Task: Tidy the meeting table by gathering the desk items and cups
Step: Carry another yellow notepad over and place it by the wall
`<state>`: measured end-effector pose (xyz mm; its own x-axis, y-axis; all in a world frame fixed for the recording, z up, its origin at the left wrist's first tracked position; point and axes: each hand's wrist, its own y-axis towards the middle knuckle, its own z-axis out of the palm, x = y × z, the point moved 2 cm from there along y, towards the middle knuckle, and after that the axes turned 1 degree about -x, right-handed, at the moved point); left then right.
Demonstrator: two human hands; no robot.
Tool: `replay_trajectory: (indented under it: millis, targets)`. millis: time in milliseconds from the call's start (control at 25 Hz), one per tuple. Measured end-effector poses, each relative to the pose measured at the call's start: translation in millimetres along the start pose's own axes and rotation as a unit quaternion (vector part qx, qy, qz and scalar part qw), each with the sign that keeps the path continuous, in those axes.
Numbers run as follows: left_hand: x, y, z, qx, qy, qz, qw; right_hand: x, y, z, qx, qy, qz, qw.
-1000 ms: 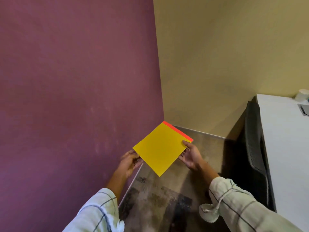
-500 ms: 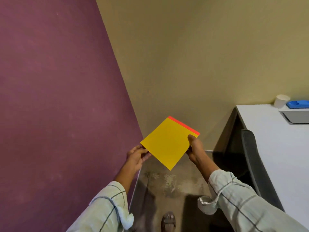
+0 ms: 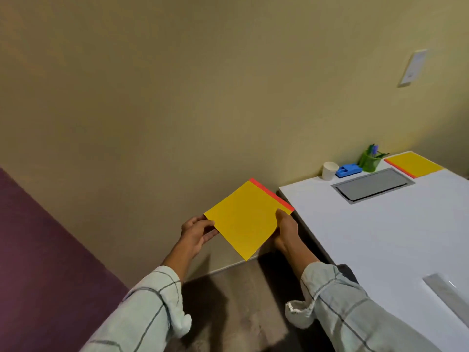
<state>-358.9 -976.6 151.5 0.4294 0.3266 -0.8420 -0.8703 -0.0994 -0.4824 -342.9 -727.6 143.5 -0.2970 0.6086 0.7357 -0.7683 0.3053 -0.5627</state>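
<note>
A yellow notepad with a red top strip is held in the air beside the left edge of the white table. My left hand pinches its left corner and my right hand grips its right side. At the table's far end stand a white paper cup, a blue desk organiser, a green pen holder with pens and a second yellow notepad.
A grey cable hatch is set into the tabletop near the far items. A metal ruler lies at the table's near right. A beige wall, a purple wall and dark carpet surround me.
The view has swung right from the wall corner towards the table. The notepad, still in both hands, has come up next to the table's edge, and the far desk items have come into sight.
</note>
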Motion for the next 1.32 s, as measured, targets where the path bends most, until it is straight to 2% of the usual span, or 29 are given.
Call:
replay_trajectory:
  millis: [160,360,520,720,1000,1160,1320]
  targets:
    - [-17,77,73,0.04,0.062,-0.028,0.997,49,58,-7,-0.078,0.023,-0.012,0.997]
    - [4,161,159,0.041,0.143,-0.073,0.986,85,141,-55,-0.198,-0.028,0.0,0.98]
    - [32,232,229,0.05,0.19,-0.112,0.974,112,216,-90,-0.237,-0.036,-0.009,0.971]
    - [58,290,296,0.049,0.239,-0.181,0.953,125,289,-130,-0.286,-0.047,0.02,0.957]
    - [78,319,341,0.093,0.24,-0.266,0.929,132,334,-159,-0.329,-0.062,0.068,0.94]
    - [86,332,351,0.1,0.286,-0.263,0.916,132,344,-163,-0.345,-0.085,0.082,0.931]
    - [92,340,351,0.109,0.294,-0.265,0.912,134,348,-161,-0.329,-0.06,0.062,0.94]
